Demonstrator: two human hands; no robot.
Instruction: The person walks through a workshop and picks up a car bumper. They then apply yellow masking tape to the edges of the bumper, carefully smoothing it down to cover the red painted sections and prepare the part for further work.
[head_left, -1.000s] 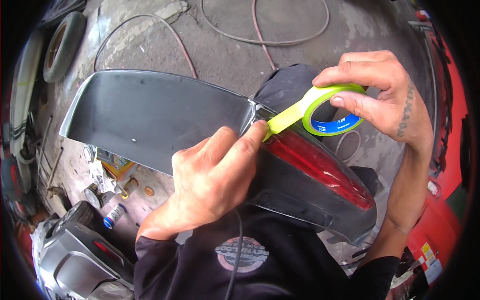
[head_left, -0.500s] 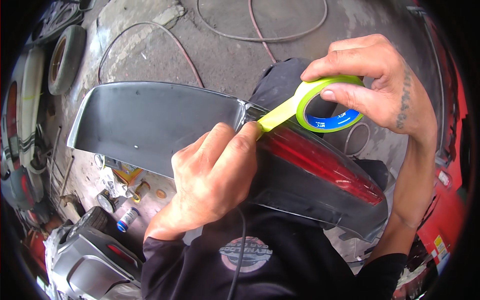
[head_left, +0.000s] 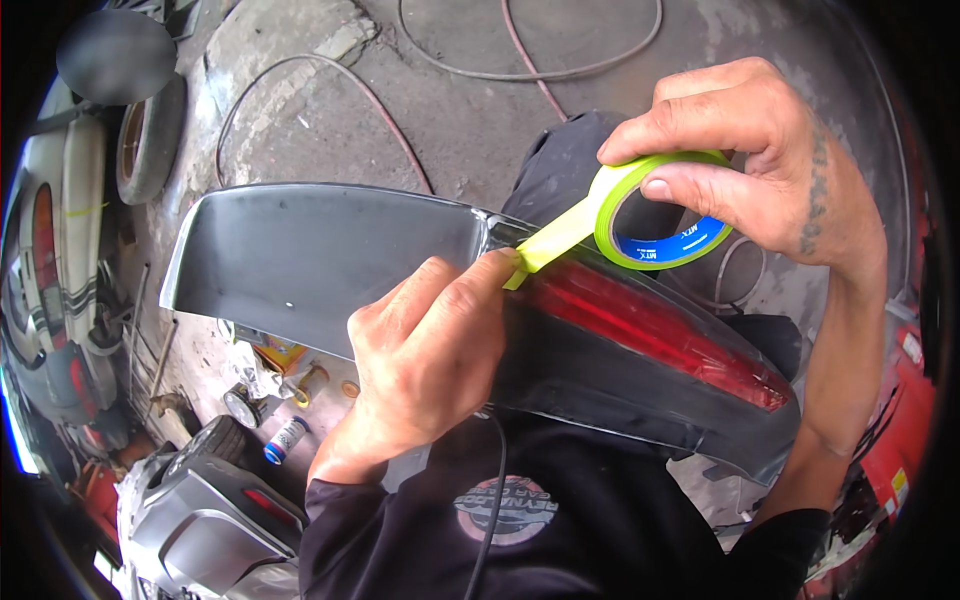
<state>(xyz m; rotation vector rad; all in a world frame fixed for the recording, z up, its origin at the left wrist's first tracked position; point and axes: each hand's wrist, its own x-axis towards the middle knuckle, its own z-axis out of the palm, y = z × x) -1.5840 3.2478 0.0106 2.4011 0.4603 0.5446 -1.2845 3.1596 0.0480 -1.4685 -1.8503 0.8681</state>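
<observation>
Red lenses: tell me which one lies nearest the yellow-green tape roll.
The long, tapering red lens in the dark grey panel, just below the roll; the others, like the short red strip on the silver bumper, lie farther left.

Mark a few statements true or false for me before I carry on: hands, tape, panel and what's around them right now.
1. The right hand holds a roll of yellow-green tape. True.
2. A strip of tape runs from the roll to the left hand. True.
3. The left hand is gripping a brush. False: it is at the end of the strip.
4. The red lens on the dark panel is fully covered with tape. False: nearly all of it is bare.
5. The tyre is at the picture's lower right. False: upper left.
</observation>
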